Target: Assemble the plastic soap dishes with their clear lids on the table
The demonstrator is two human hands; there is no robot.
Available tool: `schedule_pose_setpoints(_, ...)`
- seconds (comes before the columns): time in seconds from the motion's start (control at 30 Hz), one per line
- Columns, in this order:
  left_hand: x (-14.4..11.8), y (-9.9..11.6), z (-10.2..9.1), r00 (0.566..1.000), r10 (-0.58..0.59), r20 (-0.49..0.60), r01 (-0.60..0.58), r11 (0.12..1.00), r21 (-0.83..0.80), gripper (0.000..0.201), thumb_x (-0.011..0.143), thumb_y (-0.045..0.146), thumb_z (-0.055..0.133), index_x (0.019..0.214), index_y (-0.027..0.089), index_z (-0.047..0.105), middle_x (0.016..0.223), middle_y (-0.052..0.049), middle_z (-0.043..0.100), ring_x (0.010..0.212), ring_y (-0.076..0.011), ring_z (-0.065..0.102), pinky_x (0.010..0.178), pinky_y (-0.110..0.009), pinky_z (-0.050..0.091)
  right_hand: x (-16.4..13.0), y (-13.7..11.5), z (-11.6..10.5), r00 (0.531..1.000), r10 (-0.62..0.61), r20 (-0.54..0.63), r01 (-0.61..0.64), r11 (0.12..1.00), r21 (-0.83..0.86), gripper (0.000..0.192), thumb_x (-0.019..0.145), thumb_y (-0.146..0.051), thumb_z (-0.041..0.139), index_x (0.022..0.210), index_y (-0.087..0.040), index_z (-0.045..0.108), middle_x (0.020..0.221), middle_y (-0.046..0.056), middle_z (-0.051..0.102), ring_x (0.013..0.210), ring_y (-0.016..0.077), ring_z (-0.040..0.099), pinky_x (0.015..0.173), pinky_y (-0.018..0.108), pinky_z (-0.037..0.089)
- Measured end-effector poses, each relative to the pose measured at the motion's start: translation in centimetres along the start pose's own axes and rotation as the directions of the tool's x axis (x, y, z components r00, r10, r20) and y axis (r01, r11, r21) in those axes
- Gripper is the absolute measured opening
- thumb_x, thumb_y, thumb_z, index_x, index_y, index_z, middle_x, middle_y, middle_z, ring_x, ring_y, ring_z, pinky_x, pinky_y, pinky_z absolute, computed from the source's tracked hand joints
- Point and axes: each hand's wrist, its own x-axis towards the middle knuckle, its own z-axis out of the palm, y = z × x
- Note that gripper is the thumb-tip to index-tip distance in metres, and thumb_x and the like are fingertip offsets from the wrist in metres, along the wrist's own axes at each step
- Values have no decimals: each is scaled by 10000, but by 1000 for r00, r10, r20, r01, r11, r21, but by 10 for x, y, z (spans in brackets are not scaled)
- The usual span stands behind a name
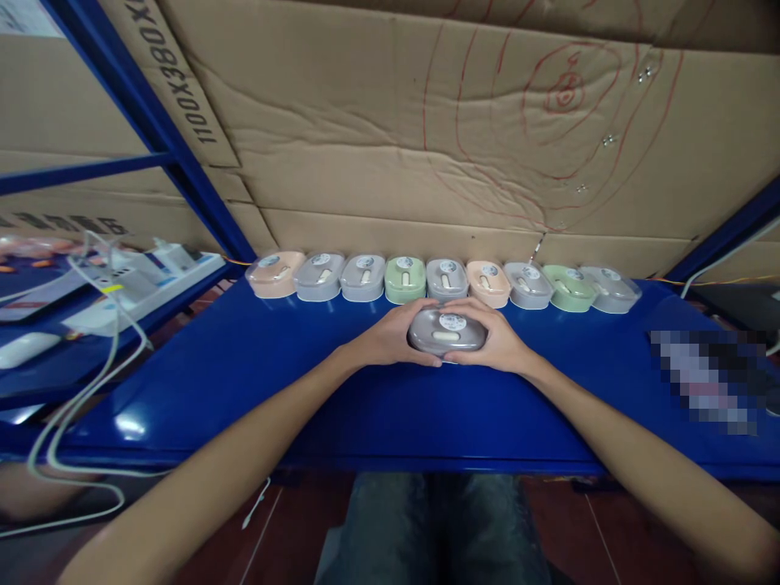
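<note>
Head camera looks down, close over blue table (244, 382).

Grey case (447, 331) on glossy blue counter (305, 390); back row (443, 280) peach, grey, green; tan cardboard (378, 122), red scribbles (564, 89).

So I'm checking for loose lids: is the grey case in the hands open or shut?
Shut. The grey case sits flat on the blue table, lid down all round, left hand and right hand cupping its sides.
</note>
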Motion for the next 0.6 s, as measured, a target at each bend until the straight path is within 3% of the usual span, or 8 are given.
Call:
schedule_pose_setpoints(0.27, -1, 1, 2, 1000, -11, 17, 11, 1000, -17, 967, 731, 582, 952, 1527, 270, 501, 1539, -145, 604, 1411, -430, 580, 1173, -610, 465, 1, -1, 0, 999, -25, 24, 25, 999, -30, 723, 785, -507, 944, 1433, -345, 668, 1426, 100, 695, 1320, 358, 690, 1147, 583, 552)
schedule_pose_setpoints(0.6, -2, -1, 4, 999, -23, 31, 23, 1000, -2, 1050, 723, 594, 965, 1564, 230, 453, 1567, -168, 570, 1427, -421, 566, 1189, -581, 456, -2, 1, 1, 998, -11, 67, 16, 997, -74, 746, 833, -536, 907, 1489, -342, 609, 1444, 108, 652, 1335, 367, 656, 1133, 566, 557)
